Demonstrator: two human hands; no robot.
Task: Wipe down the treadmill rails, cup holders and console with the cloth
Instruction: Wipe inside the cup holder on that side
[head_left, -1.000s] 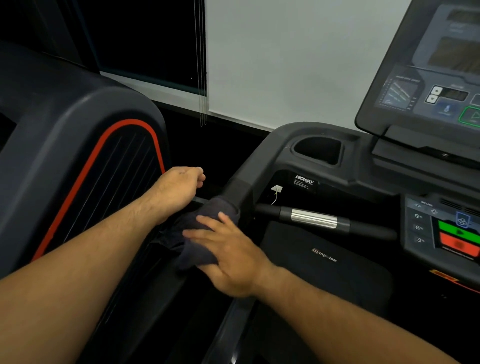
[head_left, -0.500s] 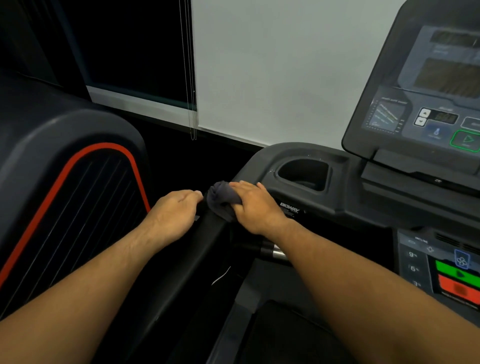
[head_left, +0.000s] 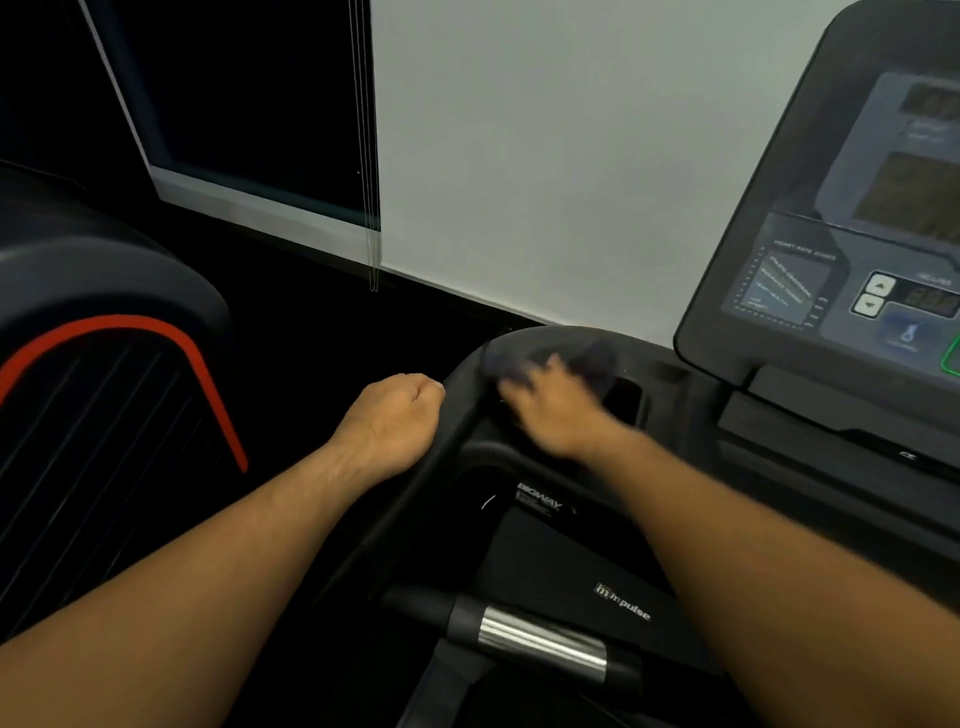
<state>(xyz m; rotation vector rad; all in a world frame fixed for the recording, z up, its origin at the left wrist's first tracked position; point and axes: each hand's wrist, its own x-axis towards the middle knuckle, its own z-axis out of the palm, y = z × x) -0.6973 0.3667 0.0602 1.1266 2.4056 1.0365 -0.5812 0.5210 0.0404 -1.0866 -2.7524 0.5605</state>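
White wall and a dark window are filling the top of the frame. Below them, at centre, the right hand (head_left: 558, 415) is sweeping the cloth (head_left: 506, 366) over the curved top corner of the rail (head_left: 431, 467), just left of the cup holder (head_left: 626, 402). Motion blur is hiding whether its fingers are lying flat on the cloth or gripping it. The left hand (head_left: 389, 415) is sitting curled in a fist against the rail's outer edge, holding nothing visible. Doing this well probably means pressing evenly, following the curve down into the cup holder, then working right towards the console (head_left: 789, 280).
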